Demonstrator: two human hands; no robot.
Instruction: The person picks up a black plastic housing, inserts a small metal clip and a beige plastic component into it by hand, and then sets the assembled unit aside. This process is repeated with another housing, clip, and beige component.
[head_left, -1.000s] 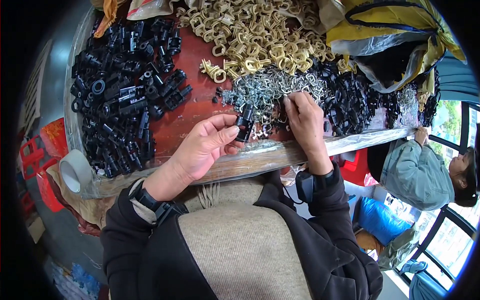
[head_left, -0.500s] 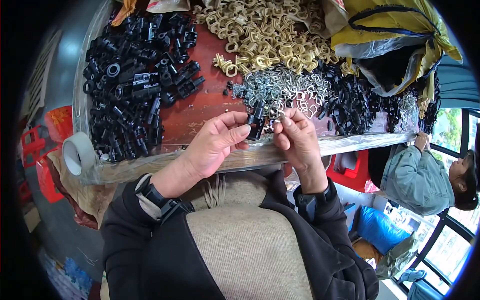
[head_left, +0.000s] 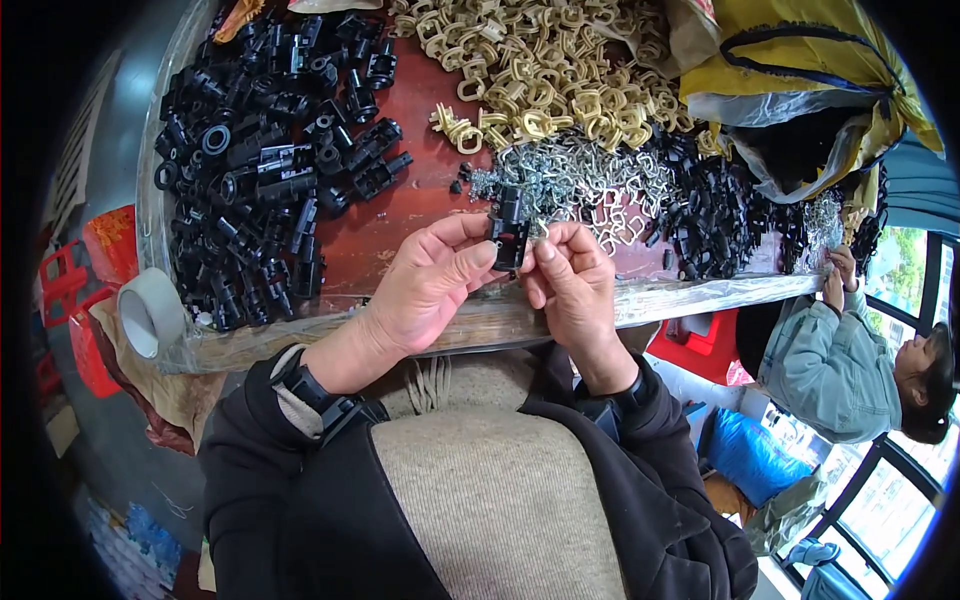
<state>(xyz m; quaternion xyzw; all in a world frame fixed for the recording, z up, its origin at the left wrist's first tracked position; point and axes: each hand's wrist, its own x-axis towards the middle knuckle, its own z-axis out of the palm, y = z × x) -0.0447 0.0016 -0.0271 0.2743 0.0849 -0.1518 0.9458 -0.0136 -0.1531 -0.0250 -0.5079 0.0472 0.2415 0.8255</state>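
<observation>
Between the thumb and fingers of my left hand point(head_left: 437, 275) is a black plastic part point(head_left: 510, 228), held upright just above the table's near edge. My right hand point(head_left: 570, 275) is closed in a pinch close against that part's right side. A small pale metal piece point(head_left: 541, 230) shows at its fingertips, partly hidden by the thumb. Beyond my hands lie bent metal clips point(head_left: 612, 220) and a heap of small bluish-silver metal bits point(head_left: 530, 175). A large pile of black plastic parts point(head_left: 270, 170) covers the left of the red table point(head_left: 430, 190).
Beige plastic rings point(head_left: 540, 75) are heaped at the back. Small black pieces point(head_left: 710, 210) lie to the right, before a yellow bag point(head_left: 790, 65). A tape roll point(head_left: 151, 312) sits at the left corner. Another person point(head_left: 835, 365) works at the right beside a red stool point(head_left: 697, 340).
My right hand has moved left, bringing the small metal piece against the black part. The black part stands slightly higher and is turned. The other person's hands have shifted.
</observation>
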